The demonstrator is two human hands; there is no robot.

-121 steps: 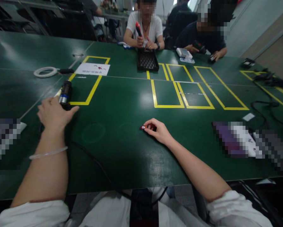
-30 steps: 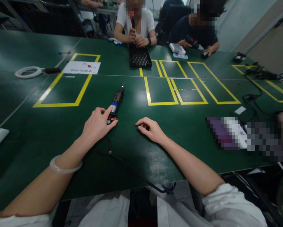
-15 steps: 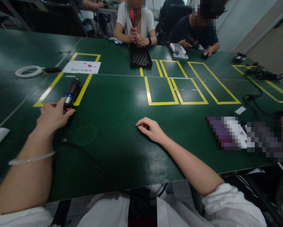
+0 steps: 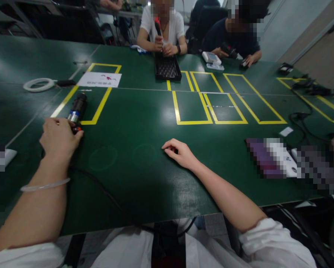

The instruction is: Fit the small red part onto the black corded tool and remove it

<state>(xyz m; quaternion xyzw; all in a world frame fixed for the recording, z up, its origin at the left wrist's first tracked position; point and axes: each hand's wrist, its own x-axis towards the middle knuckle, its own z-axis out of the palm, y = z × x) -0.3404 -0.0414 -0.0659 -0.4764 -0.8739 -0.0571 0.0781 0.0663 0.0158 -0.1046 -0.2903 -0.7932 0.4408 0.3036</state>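
Observation:
My left hand [image 4: 59,137] is closed around the lower end of an electric screwdriver [image 4: 78,108] with a black body, a blue band and a silver ring. Red and orange parts of it show beside my thumb. The screwdriver lies along the left yellow taped rectangle, its far end pointing away from me; my hand hides its near end. A black cord [image 4: 102,188] runs from near my left wrist over the table edge. On the middle of the green table [image 4: 144,115] rests my right hand [image 4: 180,152], fingers curled in, with nothing visible in them.
Beyond the tape lie a white printed sheet [image 4: 100,79] and a coiled white cable [image 4: 40,85]. Across the table one person holds a red-and-black tool over a black tray [image 4: 167,69]; another handles a dark device [image 4: 230,50]. Cables [image 4: 312,87] lie at right.
Over the last second my left hand has carried the screwdriver left, from mid-table to the left taped rectangle. My right hand stays put; the small reddish thing seen in it earlier no longer shows.

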